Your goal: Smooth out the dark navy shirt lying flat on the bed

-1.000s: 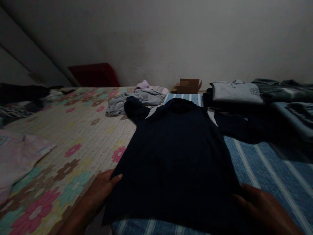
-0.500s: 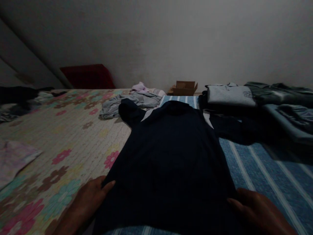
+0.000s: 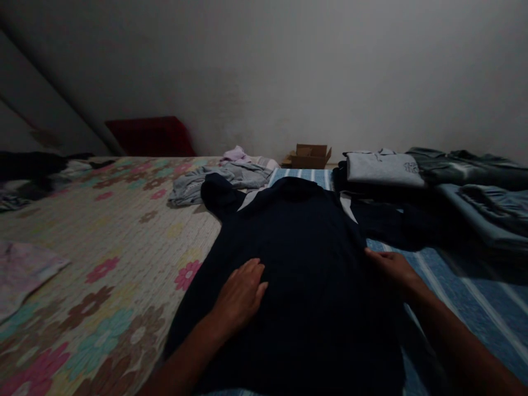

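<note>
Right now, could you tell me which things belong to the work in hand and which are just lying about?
In hand: dark shirt, left hand flat on it, right hand at its edge.

Lying about: grey garment, cardboard box, folded pile, red cushion.

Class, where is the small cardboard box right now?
In the head view, the cardboard box sits far back by the wall, just beyond the dark shirt.

We see a bed (image 3: pixel 124 242) spread with a flowered quilt (image 3: pixel 82 275) on its left part and a blue striped sheet (image 3: pixel 474 297) on its right. A dark navy shirt (image 3: pixel 297 264) lies flat across the join, with a crumpled grey garment (image 3: pixel 223 181) beyond it. Folded clothes (image 3: pixel 412 170) are stacked at the right, and a pale cloth (image 3: pixel 25 269) lies at the left edge.
</note>
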### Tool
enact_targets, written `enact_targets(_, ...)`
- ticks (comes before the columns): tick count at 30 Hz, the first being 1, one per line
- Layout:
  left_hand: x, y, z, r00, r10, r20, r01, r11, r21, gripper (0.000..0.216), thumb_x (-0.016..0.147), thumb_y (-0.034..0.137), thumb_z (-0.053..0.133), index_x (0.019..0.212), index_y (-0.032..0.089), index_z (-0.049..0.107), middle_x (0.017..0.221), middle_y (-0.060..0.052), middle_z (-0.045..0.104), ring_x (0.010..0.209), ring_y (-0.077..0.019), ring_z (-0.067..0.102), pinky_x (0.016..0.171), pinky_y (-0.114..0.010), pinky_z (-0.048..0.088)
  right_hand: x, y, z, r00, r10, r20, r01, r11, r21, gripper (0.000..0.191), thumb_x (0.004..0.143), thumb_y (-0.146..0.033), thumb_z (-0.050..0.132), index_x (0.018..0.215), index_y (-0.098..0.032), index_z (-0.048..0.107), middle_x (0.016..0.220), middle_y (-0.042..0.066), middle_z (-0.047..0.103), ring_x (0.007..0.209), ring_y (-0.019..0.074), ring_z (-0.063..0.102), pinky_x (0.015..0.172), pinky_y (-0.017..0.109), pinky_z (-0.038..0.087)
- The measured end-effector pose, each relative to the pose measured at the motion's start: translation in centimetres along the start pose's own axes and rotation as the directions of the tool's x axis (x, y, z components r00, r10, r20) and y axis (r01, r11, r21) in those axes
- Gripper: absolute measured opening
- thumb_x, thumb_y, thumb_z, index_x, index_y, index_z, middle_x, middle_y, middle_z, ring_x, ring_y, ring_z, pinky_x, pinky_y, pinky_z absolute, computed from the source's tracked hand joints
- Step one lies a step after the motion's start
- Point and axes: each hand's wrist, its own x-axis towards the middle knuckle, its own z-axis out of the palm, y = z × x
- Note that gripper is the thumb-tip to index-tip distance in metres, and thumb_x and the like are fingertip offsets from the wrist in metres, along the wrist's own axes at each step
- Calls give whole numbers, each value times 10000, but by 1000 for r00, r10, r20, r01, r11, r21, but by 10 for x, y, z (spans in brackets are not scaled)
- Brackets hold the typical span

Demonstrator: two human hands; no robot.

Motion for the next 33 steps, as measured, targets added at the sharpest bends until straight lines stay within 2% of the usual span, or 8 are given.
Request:
enact_targets(4, 20, -3, 7, 999, -5, 48, 5, 1000, -8, 531, 903, 366, 297, 1361, 111, 378, 1467, -148, 297, 1355, -255, 256, 1085, -472, 227, 23, -8, 4, 998, -40, -42, 39, 999, -13, 381, 845, -499, 428, 713, -173, 572, 519, 34, 549, 498, 159, 545, 438, 255, 384)
enact_targets(9, 25, -18, 19, 997, -24, 77, 26, 999, -29, 632, 901, 514, 266, 1415, 148, 285, 1510, -120, 166, 1388, -262, 134, 1089, -539, 129, 35, -8, 3, 991, -86, -99, 79, 994, -77, 180, 749, -341, 583, 687, -180, 533, 608, 27, 595, 561, 158, 564, 481, 250, 382)
enact_targets(14, 25, -26, 30, 999, -40, 31, 41, 999, -22, 629, 900, 544, 264, 1424, 197, 262, 1517, -82, 153, 1395, -244, 110, 1090, -552, 78, 41, 1, -10, 938, -244, -245, 116, 889, -442, 198, 735, -374, 573, 657, -191, 567, 653, 38, 602, 626, 183, 561, 498, 264, 327)
enact_targets(16, 25, -27, 32, 999, -44, 13, 44, 999, -20, 591, 914, 512, 248, 1417, 203, 282, 1514, -74, 176, 1393, -235, 122, 1092, -542, 90, 42, 4, -13, 943, -258, -210, 114, 844, -525, 249, 763, -418, 529, 678, -191, 588, 675, 45, 621, 624, 184, 572, 502, 266, 340)
enact_targets(21, 26, -27, 32, 999, -31, -20, 31, 1000, -1, 549, 925, 462, 236, 1402, 203, 317, 1505, -77, 216, 1387, -236, 153, 1086, -541, 122, 36, 5, -13, 973, -198, -115, 122, 872, -473, 326, 787, -469, 493, 719, -171, 605, 684, 55, 636, 617, 180, 589, 502, 263, 360)
enact_targets(25, 25, -25, 28, 1000, -29, 3, 29, 1000, -4, 560, 920, 469, 253, 1409, 200, 298, 1510, -84, 200, 1390, -231, 140, 1086, -544, 114, 19, 9, -11, 984, -174, 28, 170, 892, -419, 311, 793, -455, 485, 687, -175, 570, 631, 42, 614, 574, 169, 583, 478, 256, 358)
enact_targets(28, 23, -25, 23, 1000, -25, 4, 25, 1000, -13, 550, 915, 465, 274, 1388, 192, 334, 1501, -98, 232, 1382, -230, 177, 1086, -524, 152, 12, 19, -11, 977, -208, 43, 206, 877, -435, 241, 771, -403, 505, 664, -191, 543, 598, 23, 591, 545, 162, 566, 464, 253, 347)
enact_targets(33, 26, -42, 10, 991, -54, -120, 61, 997, 57, 435, 882, 340, 393, 1246, 124, 490, 1452, -149, 332, 1335, -255, 295, 1063, -435, 277, 14, 26, -12, 964, -261, 60, 256, 837, -484, 253, 775, -407, 485, 641, -199, 538, 599, 29, 596, 562, 175, 576, 474, 259, 353)
